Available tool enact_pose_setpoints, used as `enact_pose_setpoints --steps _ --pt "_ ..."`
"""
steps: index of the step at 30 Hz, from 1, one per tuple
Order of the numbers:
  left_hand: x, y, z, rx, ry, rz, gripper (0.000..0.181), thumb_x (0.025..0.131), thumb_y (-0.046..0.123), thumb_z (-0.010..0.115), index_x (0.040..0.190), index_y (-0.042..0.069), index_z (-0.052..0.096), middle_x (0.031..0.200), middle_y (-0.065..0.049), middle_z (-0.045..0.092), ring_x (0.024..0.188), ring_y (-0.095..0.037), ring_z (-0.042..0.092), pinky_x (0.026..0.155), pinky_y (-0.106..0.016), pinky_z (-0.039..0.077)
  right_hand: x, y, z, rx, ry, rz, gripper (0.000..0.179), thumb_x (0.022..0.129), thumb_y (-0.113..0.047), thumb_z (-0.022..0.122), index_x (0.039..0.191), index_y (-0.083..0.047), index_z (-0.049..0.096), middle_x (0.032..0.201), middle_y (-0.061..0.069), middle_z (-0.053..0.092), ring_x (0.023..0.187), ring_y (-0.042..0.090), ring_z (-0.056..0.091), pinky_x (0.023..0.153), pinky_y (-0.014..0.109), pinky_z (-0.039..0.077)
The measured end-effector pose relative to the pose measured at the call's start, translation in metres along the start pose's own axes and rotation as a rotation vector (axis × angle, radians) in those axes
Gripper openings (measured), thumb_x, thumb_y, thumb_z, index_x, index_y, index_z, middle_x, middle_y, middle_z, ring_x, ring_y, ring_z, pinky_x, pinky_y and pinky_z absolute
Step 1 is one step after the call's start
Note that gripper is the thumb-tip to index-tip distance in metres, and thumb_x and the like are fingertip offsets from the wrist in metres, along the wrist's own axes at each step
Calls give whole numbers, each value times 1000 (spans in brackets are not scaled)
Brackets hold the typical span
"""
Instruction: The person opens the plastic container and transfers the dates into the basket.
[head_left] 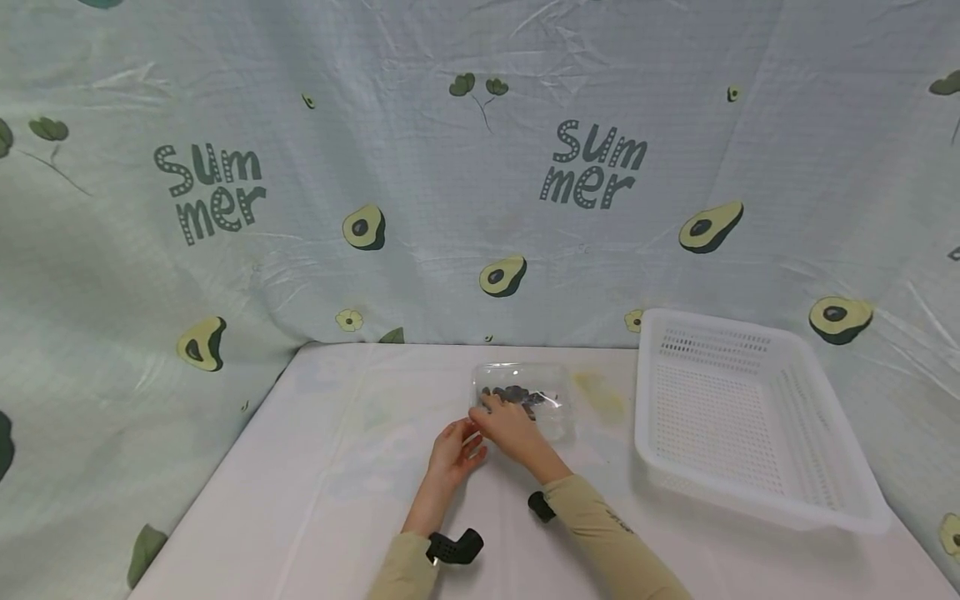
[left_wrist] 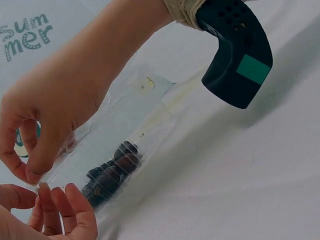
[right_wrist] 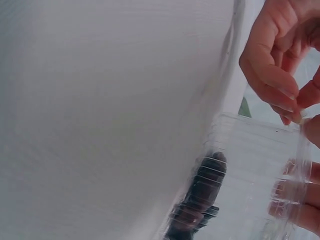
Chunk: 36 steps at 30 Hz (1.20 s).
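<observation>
A clear plastic box [head_left: 558, 427] with a lid stands on the table, holding several dark, roundish pieces [head_left: 517, 395] that look bunched along one side. At the box's near left corner both hands meet. The right hand [head_left: 512, 427] reaches over that corner, thumb and forefinger pinching the rim, while its other fingers [right_wrist: 300, 192] lie along the box wall. From below, the left hand [head_left: 452, 450] brings thumb and fingertip together on the same corner, its remaining fingers [left_wrist: 75, 212] loosely bent. In the right wrist view, the left hand [right_wrist: 275, 60] is just above the box edge.
A large white perforated plastic basket [head_left: 720, 425] stands at the right of the white-covered table [head_left: 337, 475]. Behind the table hangs a pale sheet [head_left: 420, 167] printed with avocados and lettering. Black wrist devices [head_left: 456, 547] sit on both forearms, over beige sleeves.
</observation>
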<state>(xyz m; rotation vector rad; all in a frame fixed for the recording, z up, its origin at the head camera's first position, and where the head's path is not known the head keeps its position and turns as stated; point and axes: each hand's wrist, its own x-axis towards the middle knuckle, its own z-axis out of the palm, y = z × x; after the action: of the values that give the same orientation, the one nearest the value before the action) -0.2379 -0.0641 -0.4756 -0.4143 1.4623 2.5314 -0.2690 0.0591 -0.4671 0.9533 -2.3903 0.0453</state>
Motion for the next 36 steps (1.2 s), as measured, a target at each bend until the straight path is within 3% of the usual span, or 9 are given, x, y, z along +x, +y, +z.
enact_pose_setpoints --steps 5,7,10,12,14,19,24,30,36 --pt "24 -18 -12 32 -4 54 16 95 19 41 102 8 51 85 2 54 71 -8 52 63 -25 47 -1 0 3 -81 -14 -15 15 81 -11 62 91 -16 53 103 10 63 84 26 66 55 33 52" --pt "55 -39 -30 -15 -109 108 15 93 20 47 101 10 54 84 -1 57 68 -9 54 60 -27 48 -1 1 4 -110 -14 -14 15 82 -12 61 92 -15 52 101 9 63 80 24 66 53 31 51" --pt "69 -49 -38 -36 -149 121 15 92 20 48 101 10 55 86 -2 56 68 -11 54 60 -29 48 -2 2 4 -137 -6 -12 15 82 -14 62 92 -14 51 99 7 64 72 20 64 49 28 49" --pt "60 -42 -31 -15 -125 108 15 94 20 45 102 10 53 87 -2 56 68 -10 54 61 -28 48 -1 3 3 -142 -1 -15 16 81 -14 62 92 -14 51 98 6 64 70 18 63 48 27 48" --pt "31 -22 -12 34 -38 67 16 96 17 40 105 9 50 89 1 54 71 -8 51 63 -25 47 -1 5 4 -142 11 -19 16 81 -14 63 91 -13 51 96 6 64 68 18 62 47 27 47" --pt "0 3 5 14 -46 28 14 96 12 38 102 7 49 85 3 54 71 -8 51 64 -23 47 -1 10 5 -97 86 -31 14 81 -15 63 88 -14 51 95 5 63 65 17 62 43 27 44" --pt "-4 8 10 4 -14 26 10 95 11 38 99 9 48 79 5 52 70 -7 51 62 -22 47 -4 18 3 47 149 0 28 79 -25 67 103 -16 58 97 3 65 77 16 65 55 27 50" --pt "6 -1 8 -12 15 38 13 95 13 40 104 7 46 80 3 49 70 -7 51 60 -22 46 -18 32 -6 225 71 60 41 77 -20 69 115 -13 56 103 4 62 94 18 61 75 31 50" --pt "9 -2 7 -6 61 29 15 94 14 43 106 5 46 80 2 49 69 -9 51 59 -23 46 -40 49 -17 220 92 64 36 74 -12 72 108 -10 59 96 1 63 89 18 59 75 32 48"
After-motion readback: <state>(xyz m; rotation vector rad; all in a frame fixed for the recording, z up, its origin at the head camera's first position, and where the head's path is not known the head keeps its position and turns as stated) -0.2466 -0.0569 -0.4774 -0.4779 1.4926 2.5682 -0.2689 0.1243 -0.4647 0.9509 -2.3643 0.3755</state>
